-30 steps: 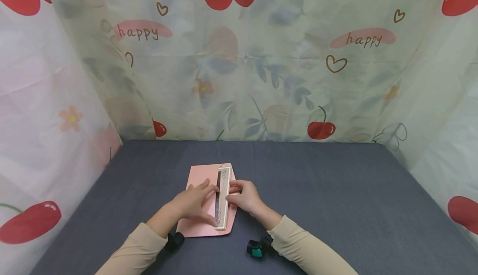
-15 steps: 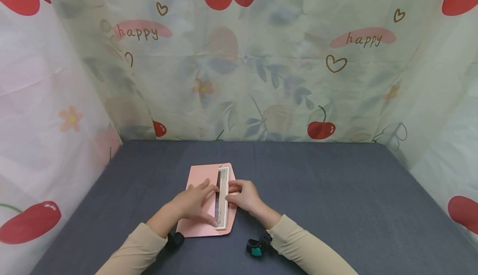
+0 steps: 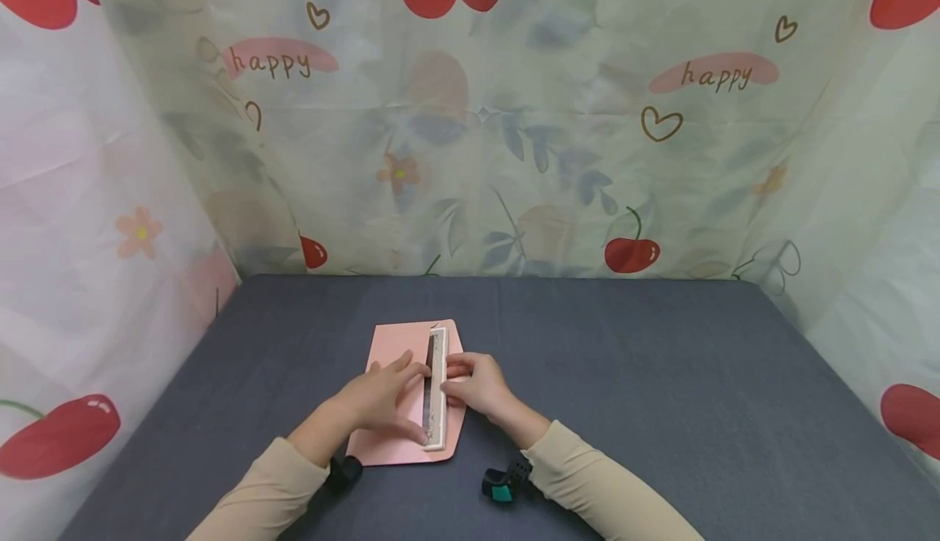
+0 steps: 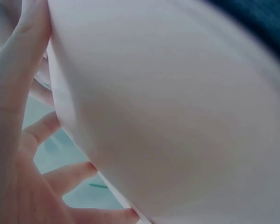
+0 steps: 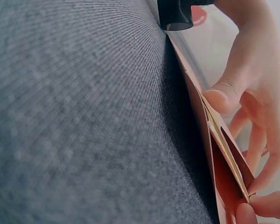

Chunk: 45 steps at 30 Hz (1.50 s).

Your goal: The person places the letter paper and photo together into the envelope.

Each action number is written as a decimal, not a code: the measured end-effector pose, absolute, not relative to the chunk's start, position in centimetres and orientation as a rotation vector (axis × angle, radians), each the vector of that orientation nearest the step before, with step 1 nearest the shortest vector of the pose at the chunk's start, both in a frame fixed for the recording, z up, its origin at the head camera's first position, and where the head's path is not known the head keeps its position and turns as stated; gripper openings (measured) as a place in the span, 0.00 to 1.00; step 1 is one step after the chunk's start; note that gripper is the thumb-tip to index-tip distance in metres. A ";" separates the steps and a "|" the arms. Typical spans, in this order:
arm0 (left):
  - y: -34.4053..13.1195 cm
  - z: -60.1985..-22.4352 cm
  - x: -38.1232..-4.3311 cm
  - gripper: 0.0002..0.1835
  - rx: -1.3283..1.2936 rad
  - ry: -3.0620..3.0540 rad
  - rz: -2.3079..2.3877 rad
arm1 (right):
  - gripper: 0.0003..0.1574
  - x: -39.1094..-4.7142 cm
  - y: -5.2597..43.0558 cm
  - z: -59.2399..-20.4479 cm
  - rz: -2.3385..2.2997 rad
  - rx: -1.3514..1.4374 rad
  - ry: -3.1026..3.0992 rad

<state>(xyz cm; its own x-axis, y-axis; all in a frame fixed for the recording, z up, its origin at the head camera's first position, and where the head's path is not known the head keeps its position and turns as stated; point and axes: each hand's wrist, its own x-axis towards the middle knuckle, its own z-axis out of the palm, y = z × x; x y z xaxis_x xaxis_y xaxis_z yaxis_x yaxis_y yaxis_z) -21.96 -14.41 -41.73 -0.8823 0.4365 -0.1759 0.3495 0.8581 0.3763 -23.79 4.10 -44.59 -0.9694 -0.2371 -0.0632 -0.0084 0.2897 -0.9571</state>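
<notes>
A pink envelope (image 3: 392, 341) lies on the table with its mouth to the right. From the mouth protrudes a narrow strip of white-edged card (image 3: 436, 410) with a grey printed pattern; the rest of it is hidden inside. My left hand (image 3: 374, 401) spreads its fingers on the envelope, index fingertip and thumb at the mouth's edge. Between thumb and fingers, my right hand (image 3: 481, 386) pinches the card's right edge. In the right wrist view, the card (image 5: 228, 158) sits edge-on between the envelope's layers. Pale envelope surface (image 4: 168, 116) fills most of the left wrist view.
A dark grey cloth covers the table (image 3: 624, 378). Black wrist devices sit below both forearms, the right device (image 3: 502, 485) having a green patch. A curtain (image 3: 514, 117) printed with cherries and hearts surrounds the back and sides.
The card has slid slightly left, deeper into the envelope, and its visible strip is narrower. My right hand has shifted left with it; my left hand stays in place.
</notes>
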 end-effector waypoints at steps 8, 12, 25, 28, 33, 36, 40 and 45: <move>-14.5 -41.9 -22.1 0.47 0.600 2.782 0.496 | 0.24 -23.8 3.8 -44.7 -1.760 -0.216 2.328; -14.5 -41.9 -22.1 0.46 0.602 2.781 0.502 | 0.24 -23.8 3.8 -44.8 -1.742 -0.223 2.352; -14.3 -41.7 -22.0 0.48 0.584 2.782 0.491 | 0.23 -23.7 3.6 -44.6 -1.693 -0.211 2.388; -14.4 -41.7 -22.0 0.47 0.585 2.779 0.501 | 0.22 -23.6 3.5 -44.5 -1.688 -0.201 2.381; -14.4 -41.8 -22.0 0.47 0.602 2.781 0.519 | 0.22 -23.5 3.4 -44.5 -1.709 -0.196 2.344; -14.4 -41.7 -21.9 0.48 0.606 2.781 0.518 | 0.22 -23.5 3.3 -44.5 -1.716 -0.186 2.334; -14.4 -41.7 -22.0 0.48 0.607 2.779 0.516 | 0.22 -23.5 3.3 -44.4 -1.717 -0.175 2.334; -14.4 -41.6 -21.9 0.48 0.609 2.781 0.515 | 0.23 -23.5 3.2 -44.4 -1.722 -0.159 2.324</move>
